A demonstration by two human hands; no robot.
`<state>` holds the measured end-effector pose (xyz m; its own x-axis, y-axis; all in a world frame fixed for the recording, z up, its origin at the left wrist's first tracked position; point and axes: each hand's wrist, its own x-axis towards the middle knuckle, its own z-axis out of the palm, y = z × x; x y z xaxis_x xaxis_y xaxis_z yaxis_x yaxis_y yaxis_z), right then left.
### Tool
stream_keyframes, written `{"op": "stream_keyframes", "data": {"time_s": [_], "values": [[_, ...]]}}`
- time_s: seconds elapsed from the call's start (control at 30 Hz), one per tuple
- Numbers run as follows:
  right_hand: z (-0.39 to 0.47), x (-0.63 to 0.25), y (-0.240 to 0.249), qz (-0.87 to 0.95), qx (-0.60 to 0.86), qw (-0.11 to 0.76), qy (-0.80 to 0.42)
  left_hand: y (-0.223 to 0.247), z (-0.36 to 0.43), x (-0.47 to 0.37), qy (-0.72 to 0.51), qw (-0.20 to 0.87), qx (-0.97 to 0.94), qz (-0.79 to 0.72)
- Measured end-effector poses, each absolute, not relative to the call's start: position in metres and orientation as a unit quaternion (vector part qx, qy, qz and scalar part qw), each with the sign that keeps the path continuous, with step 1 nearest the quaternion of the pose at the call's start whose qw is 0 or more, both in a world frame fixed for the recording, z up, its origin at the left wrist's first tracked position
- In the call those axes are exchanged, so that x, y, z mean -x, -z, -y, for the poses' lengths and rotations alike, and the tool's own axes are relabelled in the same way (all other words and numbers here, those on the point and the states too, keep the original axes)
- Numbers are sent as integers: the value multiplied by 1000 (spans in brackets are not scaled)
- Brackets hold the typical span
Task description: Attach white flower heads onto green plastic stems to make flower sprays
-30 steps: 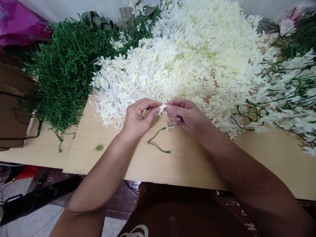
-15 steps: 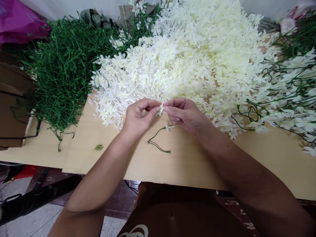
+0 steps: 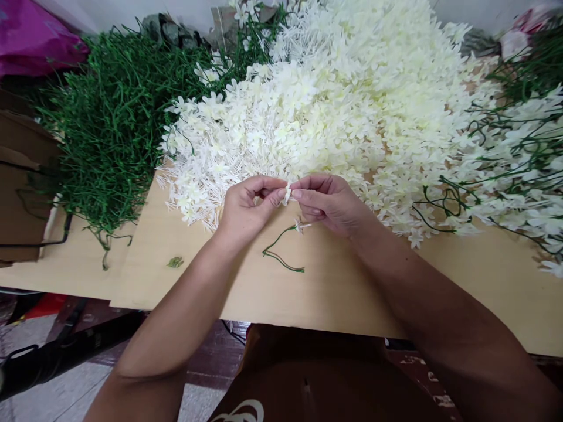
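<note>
Between my fingertips is a small white artificial flower (image 3: pixel 287 192), pinched from both sides. My left hand (image 3: pixel 250 206) has its thumb and forefinger closed on the flower's left side. From the right, the thumb and forefinger of my right hand (image 3: pixel 332 204) close on the same flower. Just below on the table lies a forked green plastic stem (image 3: pixel 275 255), with a white flower (image 3: pixel 299 225) at its upper end. Behind my hands spreads a large heap of loose white flowers (image 3: pixel 308 111). The flower's far side is hidden by my fingers.
At the left is a heap of green stems (image 3: pixel 109 123) beside a cardboard box (image 3: pixel 21 176). White flowers on green stems (image 3: pixel 523 170) lie at the right. A small green scrap (image 3: pixel 175 262) rests on the wooden tabletop (image 3: pixel 264 302). A purple bag (image 3: pixel 39 38) sits back left.
Hardly anything differs: both hands keep the same pinch on the white flower, and the stem on the table lies where it was.
</note>
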<state>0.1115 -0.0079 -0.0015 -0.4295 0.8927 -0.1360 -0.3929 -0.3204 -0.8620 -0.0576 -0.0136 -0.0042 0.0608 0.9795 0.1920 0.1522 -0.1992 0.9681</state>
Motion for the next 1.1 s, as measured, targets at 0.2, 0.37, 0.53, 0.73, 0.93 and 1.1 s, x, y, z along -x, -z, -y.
{"op": "stream_keyframes", "data": {"time_s": [0.2, 0.37, 0.53, 0.73, 0.93, 1.1], "values": [[8, -111, 3, 397, 327, 430, -742, 5, 13, 58, -490, 425, -596, -472], [8, -111, 2, 395, 322, 427, -747, 4, 13, 58, -488, 433, -586, -481], [8, -112, 1, 394, 323, 426, -748, 3, 13, 58, -486, 442, -580, -483], [8, -112, 1, 399, 324, 428, -743, 4, 14, 57, -485, 435, -589, -479], [8, -111, 2, 403, 331, 433, -735, 5, 14, 57, -490, 425, -592, -478], [7, -111, 1, 397, 325, 428, -744, 5, 13, 57, -489, 426, -592, -479]]}}
